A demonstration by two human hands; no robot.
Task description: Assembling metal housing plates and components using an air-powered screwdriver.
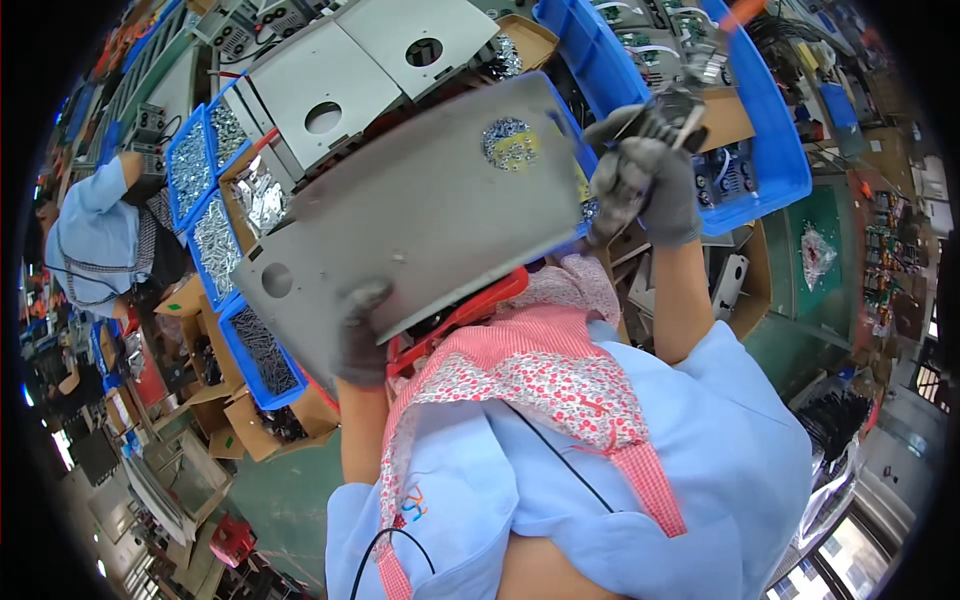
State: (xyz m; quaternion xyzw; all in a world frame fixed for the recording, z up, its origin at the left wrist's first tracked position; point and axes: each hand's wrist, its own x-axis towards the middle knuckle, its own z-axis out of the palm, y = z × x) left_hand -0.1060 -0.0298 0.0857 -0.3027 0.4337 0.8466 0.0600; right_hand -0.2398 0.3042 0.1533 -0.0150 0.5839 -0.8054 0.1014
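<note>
The left hand (360,345) in a grey knit glove has its fingers curled over the near edge of a flat grey metal panel (420,205), tilted above crowded blue bins (205,215); the right hand (650,180) has its fingers closed on a slim tool (690,125) beside the panel's right edge

A large flat grey sheet-metal panel (420,210) with round holes near two corners is held up tilted, its lower edge pinched at the near left, its right edge beside a small dark metal tool (672,122) with a silver tip, gripped upright.
</note>
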